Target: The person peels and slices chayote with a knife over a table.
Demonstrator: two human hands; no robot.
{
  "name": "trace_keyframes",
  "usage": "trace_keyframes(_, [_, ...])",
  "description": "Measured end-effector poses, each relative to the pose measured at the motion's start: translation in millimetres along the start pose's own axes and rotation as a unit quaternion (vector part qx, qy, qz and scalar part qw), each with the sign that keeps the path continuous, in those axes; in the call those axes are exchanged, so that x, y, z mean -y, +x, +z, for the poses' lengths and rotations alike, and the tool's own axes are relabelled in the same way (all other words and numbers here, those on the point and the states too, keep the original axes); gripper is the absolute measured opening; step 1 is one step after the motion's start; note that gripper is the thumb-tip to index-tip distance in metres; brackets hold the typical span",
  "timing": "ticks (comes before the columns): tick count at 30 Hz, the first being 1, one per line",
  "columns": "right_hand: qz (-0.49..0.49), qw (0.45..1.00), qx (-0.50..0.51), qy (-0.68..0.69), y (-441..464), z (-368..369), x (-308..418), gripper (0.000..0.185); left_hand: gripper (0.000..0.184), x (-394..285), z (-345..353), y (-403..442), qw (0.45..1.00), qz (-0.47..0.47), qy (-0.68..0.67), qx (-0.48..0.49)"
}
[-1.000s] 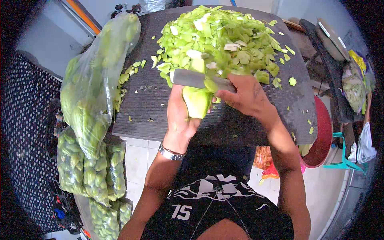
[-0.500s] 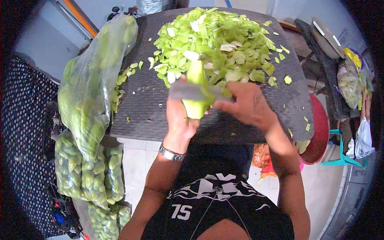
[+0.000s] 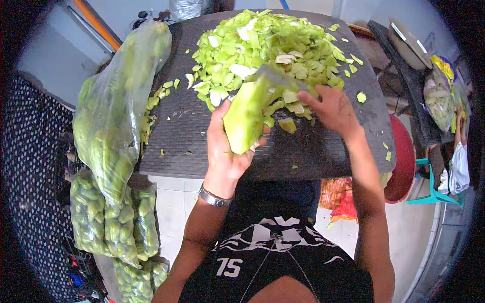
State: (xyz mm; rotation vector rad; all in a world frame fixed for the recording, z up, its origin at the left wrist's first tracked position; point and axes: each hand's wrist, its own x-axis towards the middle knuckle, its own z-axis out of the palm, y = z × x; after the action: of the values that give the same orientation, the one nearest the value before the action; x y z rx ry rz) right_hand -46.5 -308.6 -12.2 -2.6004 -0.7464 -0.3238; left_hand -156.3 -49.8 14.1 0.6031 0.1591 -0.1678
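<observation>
My left hand [image 3: 226, 141] is wrapped round a peeled pale green vegetable [image 3: 246, 117], long and faceted, held tilted above the near part of the table. Its exact kind I cannot make out. In my right hand [image 3: 332, 108] is a knife [image 3: 281, 77], its broad blade blurred by motion and its handle hidden in my fingers. The blade reaches left toward the vegetable's upper end; whether it touches is unclear. Just beyond both hands lies a large heap of green peelings [image 3: 227, 50], with a few white pieces among them.
Dark woven-textured table [image 3: 177, 131] bears scattered peel bits. A clear plastic bag of green vegetables [image 3: 113, 111] leans over its left edge, above more filled bags [image 3: 118, 222] below. To the right stand a red tub [image 3: 401, 161], a teal stool [image 3: 432, 184] and a red net sack [image 3: 341, 202].
The knife has swung from across the vegetable's middle to beyond its upper end. My right hand has moved right and slightly away. The left hand still grips the vegetable, now more tilted.
</observation>
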Motion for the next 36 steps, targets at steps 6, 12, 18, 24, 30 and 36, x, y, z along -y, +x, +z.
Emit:
trace_keyframes(6, [0.377,0.818,0.255,0.352,10,-21,-7,0.071,0.045,2,-18,17,0.997,-0.023,0.0,-0.068])
trace_keyframes(12, [0.028,0.93,-0.038,0.365,-15,10,31,0.071,0.042,11,-10,25,0.994,0.012,0.017,-0.111])
trace_keyframes(18, [-0.016,0.983,0.124,0.138,-40,-8,113,0.068,0.047,20,-13,27,0.997,-0.056,-0.03,-0.032])
trace_keyframes(24, [-0.056,0.99,0.057,0.113,-42,3,118,0.075,0.047,21,-1,24,0.998,-0.025,0.005,-0.059])
trace_keyframes(30, [-0.066,0.996,0.005,0.059,-44,3,114,0.075,0.044,20,2,17,0.998,-0.041,-0.027,-0.043])
trace_keyframes(36, [0.086,0.975,0.078,0.191,-31,-12,72,0.06,0.043,16,-9,14,1.0,-0.014,0.026,-0.008])
